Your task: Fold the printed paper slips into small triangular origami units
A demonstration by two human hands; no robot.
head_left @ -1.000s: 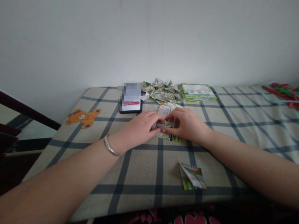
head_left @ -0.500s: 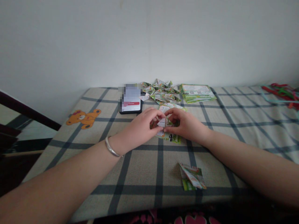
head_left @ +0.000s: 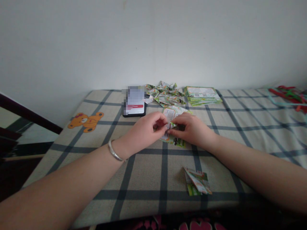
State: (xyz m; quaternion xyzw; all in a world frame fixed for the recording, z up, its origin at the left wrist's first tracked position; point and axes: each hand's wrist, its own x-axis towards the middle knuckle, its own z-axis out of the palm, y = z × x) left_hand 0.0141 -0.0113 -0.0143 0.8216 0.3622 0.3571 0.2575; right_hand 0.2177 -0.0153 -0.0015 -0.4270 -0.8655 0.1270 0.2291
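My left hand (head_left: 145, 129) and my right hand (head_left: 190, 127) meet at the middle of the checked table (head_left: 134, 172). Both pinch a small folded piece of green-and-white printed paper (head_left: 168, 126) between thumb and fingers. Under them lies a flat printed leaflet (head_left: 175, 140), partly hidden by my hands. A silver bangle (head_left: 114, 151) circles my left wrist.
A folded paper piece (head_left: 198, 182) lies near the front edge. At the back sit a phone (head_left: 134, 102), a heap of folded papers (head_left: 165, 92) and a stack of leaflets (head_left: 202, 95). Coloured strips (head_left: 289, 94) lie far right. A bear print (head_left: 85, 120) marks the cloth.
My fingers have shifted on the small paper, pressing and pinching it tighter; both hands stay in the same spot. Nothing else on the table has moved.
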